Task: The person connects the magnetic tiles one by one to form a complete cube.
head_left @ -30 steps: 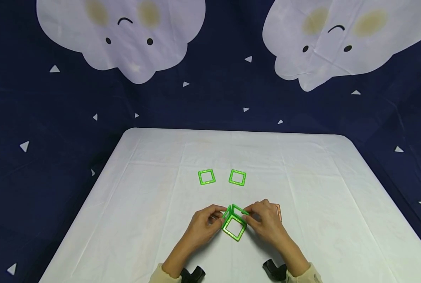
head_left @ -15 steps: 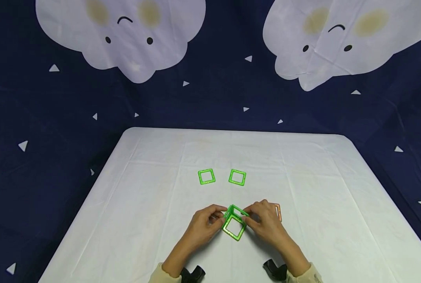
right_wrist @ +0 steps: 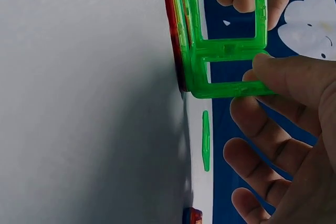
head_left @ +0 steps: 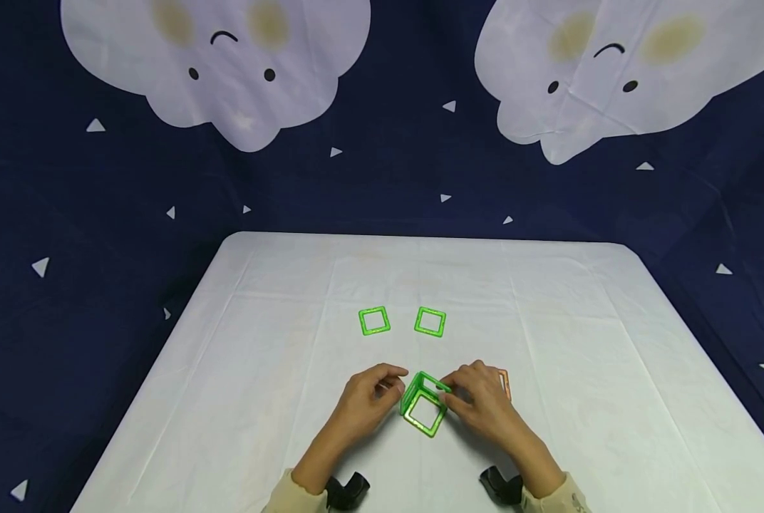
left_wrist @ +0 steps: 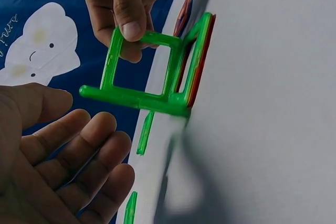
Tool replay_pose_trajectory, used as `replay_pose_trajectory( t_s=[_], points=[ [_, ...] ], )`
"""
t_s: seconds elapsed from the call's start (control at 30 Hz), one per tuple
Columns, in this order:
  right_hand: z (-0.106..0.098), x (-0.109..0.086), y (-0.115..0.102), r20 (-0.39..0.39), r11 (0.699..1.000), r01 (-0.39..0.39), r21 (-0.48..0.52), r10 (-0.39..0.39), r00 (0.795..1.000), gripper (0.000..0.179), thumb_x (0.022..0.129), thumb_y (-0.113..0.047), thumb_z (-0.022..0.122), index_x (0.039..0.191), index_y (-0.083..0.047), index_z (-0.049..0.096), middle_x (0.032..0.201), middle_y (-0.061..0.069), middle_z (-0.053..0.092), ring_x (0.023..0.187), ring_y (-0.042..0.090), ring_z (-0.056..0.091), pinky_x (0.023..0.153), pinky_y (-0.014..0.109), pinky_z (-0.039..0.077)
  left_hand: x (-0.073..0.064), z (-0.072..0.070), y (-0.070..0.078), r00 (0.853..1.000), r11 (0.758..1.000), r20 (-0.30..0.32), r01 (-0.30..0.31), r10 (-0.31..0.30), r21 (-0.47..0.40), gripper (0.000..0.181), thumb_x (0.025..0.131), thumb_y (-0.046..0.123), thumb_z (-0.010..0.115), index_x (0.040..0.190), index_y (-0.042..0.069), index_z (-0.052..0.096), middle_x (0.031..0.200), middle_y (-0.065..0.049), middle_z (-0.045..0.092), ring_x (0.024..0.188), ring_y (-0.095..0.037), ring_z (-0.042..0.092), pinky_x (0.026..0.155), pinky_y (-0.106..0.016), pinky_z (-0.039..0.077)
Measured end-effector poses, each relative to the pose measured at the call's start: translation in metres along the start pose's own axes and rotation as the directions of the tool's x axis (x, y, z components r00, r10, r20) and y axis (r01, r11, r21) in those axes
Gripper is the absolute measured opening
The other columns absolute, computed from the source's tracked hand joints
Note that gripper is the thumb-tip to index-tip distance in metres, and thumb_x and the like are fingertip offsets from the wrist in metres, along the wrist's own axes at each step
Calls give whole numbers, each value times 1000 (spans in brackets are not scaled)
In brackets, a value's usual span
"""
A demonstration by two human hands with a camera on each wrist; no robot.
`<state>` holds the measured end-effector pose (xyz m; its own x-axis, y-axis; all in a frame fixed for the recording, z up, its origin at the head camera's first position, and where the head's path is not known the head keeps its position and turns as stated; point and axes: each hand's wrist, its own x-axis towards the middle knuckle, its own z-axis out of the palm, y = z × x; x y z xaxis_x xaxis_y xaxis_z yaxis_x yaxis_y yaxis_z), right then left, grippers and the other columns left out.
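Green square magnetic tiles stand joined in front of me: one lies flat (head_left: 418, 425), with two upright tiles meeting at its far corner. A red layer (right_wrist: 175, 35) shows beneath the flat one in the wrist views. My right hand (head_left: 481, 399) pinches the right upright tile (right_wrist: 231, 90) between thumb and index finger, its other fingers loosely bent. Just left of the left upright tile (left_wrist: 136, 98), my left hand (head_left: 368, 399) is apart from it, fingers spread and relaxed with nothing in them.
Two loose green square tiles, one at left (head_left: 377, 332) and one at right (head_left: 428, 333), lie farther back on the white table (head_left: 279, 320). An orange tile (head_left: 505, 385) lies partly hidden behind my right hand. A dark cloud-print cloth (head_left: 395, 171) hangs beyond the table.
My left hand has let go of the left upright tile and moved slightly left. That tile has swung against the other upright's edge. My right hand keeps its pinch.
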<state>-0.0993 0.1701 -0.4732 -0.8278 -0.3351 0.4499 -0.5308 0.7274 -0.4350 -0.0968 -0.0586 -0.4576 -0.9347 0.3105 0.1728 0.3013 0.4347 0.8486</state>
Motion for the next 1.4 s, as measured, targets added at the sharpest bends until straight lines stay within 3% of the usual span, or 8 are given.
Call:
replay_pose_trajectory(
  t_s=[0.67,1.4],
  points=[
    [0,14,3,51,999,20,27,-21,998,13,74,-20,78,86,-22,71,75,-16,59,78,4,45,74,30,33,13,-3,0,999,992,-29,-17,21,127,18,88,14,63,104,13,70,93,4,66,88,-12,61,76,-25,49],
    [11,27,5,89,998,31,57,-36,995,16,75,-16,76,89,-24,71,79,-13,61,78,6,46,73,31,32,18,0,-1,1000,997,15,-29,28,77,18,89,13,62,104,15,70,95,3,67,91,-13,61,78,-24,50]
  ],
)
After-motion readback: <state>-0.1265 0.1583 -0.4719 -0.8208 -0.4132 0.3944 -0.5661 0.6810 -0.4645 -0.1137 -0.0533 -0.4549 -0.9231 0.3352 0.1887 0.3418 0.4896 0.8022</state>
